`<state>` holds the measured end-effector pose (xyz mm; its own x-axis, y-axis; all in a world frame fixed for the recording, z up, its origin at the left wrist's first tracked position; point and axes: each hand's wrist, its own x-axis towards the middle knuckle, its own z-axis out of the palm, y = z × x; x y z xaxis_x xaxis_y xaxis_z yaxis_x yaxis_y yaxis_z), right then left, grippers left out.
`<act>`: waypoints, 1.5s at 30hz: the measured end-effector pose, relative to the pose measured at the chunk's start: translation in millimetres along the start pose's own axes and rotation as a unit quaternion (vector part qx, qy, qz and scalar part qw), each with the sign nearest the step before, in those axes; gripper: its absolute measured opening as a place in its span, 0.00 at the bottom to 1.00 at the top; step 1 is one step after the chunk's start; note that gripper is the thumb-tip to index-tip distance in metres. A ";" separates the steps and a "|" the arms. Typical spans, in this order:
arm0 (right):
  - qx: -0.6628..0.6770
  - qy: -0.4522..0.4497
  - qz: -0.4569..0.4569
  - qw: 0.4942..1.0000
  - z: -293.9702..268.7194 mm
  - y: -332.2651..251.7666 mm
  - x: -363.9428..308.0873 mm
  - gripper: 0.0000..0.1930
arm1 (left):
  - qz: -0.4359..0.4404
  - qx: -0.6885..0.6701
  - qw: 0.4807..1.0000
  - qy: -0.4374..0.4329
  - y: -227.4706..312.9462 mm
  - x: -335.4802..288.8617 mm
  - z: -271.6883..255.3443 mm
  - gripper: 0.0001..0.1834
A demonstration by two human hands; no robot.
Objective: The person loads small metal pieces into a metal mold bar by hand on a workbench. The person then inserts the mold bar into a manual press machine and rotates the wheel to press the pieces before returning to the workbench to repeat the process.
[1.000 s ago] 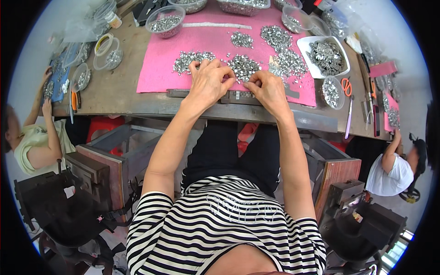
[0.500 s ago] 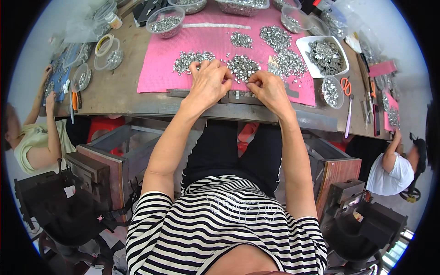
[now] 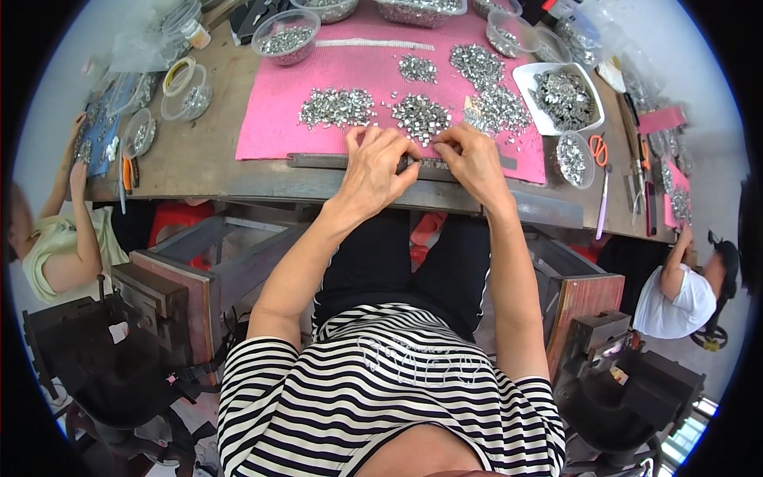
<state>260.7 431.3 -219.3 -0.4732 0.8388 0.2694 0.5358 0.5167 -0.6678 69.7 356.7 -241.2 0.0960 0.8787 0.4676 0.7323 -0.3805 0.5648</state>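
Note:
My left hand (image 3: 377, 165) is closed in a pinch above a long dark metal bar (image 3: 318, 160) at the front edge of a pink mat (image 3: 266, 119). Just to its right, my right hand (image 3: 474, 160) pinches too, thumb against forefinger, near the same bar. Whatever sits between the fingertips of either hand is too small to make out. Small silvery metal pieces (image 3: 421, 117) are heaped right beyond my fingertips. Another heap of metal pieces (image 3: 336, 106) lies beyond my left hand, and a wider heap (image 3: 501, 111) spreads beyond my right.
A white tray (image 3: 599, 118) of metal parts stands right of the mat, beside a clear tub (image 3: 572, 159). Orange-handled scissors (image 3: 598, 149) lie near it. Another tub (image 3: 286, 37) sits at the mat's far left. Co-workers sit at both sides.
My left hand has come back toward me and to the right, off the left heap and down to the bar. My right hand has shifted slightly right.

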 end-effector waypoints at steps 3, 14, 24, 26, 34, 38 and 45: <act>-0.033 -0.017 0.005 0.999 0.1 0.2 1.7 0.05 | -0.010 -0.009 1.000 0.004 2.4 0.0 -2.5 0.11; 0.017 0.030 -0.015 0.999 7.8 -13.7 -10.2 0.05 | 0.030 -0.002 0.999 0.041 2.8 -3.2 3.2 0.11; -0.047 0.139 -0.061 0.987 35.9 -18.8 -31.6 0.05 | -0.004 -0.049 0.998 0.031 1.0 -6.4 1.7 0.13; -0.037 0.147 -0.068 0.986 32.5 -16.9 -33.6 0.05 | 0.005 -0.025 0.999 0.031 1.4 -7.2 1.9 0.12; -0.045 0.137 -0.073 0.987 20.7 -5.3 -41.2 0.07 | 0.020 0.019 0.998 0.059 4.8 -8.0 9.7 0.11; -0.044 0.133 -0.072 0.987 20.3 -4.3 -39.9 0.07 | 0.019 0.010 0.998 0.056 4.4 -7.6 8.4 0.10; -0.040 0.117 -0.067 0.990 14.6 -4.8 -39.8 0.06 | 0.016 0.006 0.997 0.080 4.6 -7.2 12.1 0.07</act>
<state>266.7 392.9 -237.0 -0.3741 0.7735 0.5115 0.5373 0.6304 -0.5603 80.5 352.1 -250.1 0.0117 0.8082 0.5888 0.7389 -0.4037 0.5395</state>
